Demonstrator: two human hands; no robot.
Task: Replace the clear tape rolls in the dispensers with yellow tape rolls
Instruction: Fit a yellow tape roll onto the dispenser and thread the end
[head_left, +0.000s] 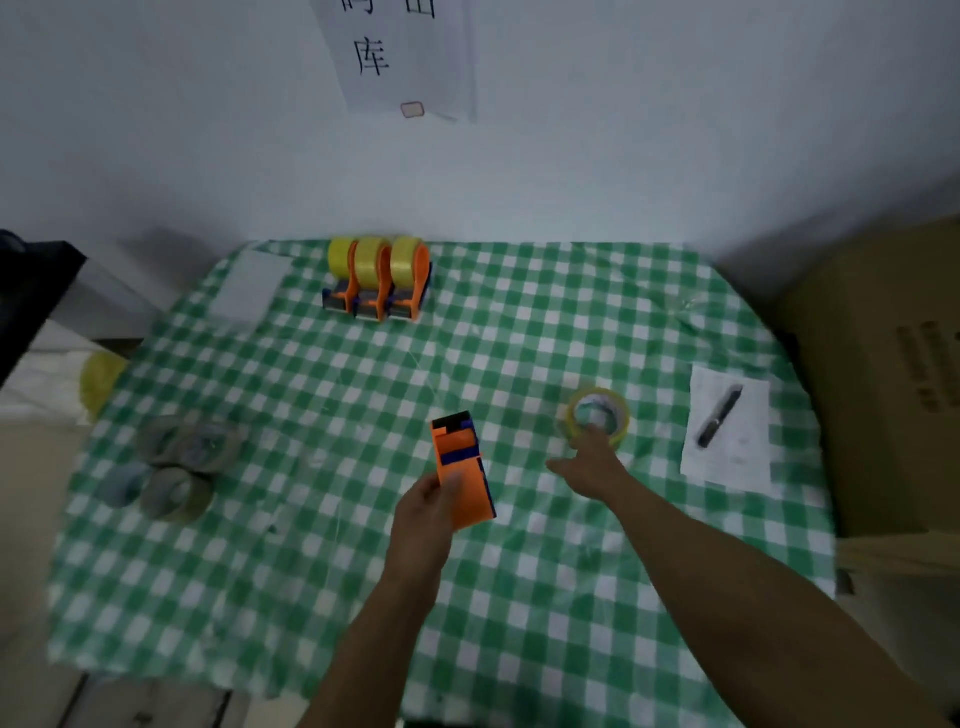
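The left hand (423, 519) holds an orange dispenser (462, 467) above the tabletop (519, 322). Its fingers are wrapped around the near end. The dispenser has no roll in it.

The right hand (592, 460) is stretched out to a yellow roll (625, 415). The roll lies flat on the tabletop, to the right of the dispenser. The fingers reach the near edge of the roll. The picture is blurry there, so I cannot tell if they have closed on it or only touch it.

Three full dispensers (376, 286) stand in a row at the back, each with yellow tape. The clear rolls (182, 467) sit in a bunch at the left. So this looks like the last swap.

What could go wrong? The roll is round and smooth. A weak pinch on just one edge could let it slip, and it might roll away toward the pen (719, 415) or off the side. The roll could also go in the wrong way round, and then the tape would not pull out right. The left hand holds only one end, so a hard push could tip the dispenser.
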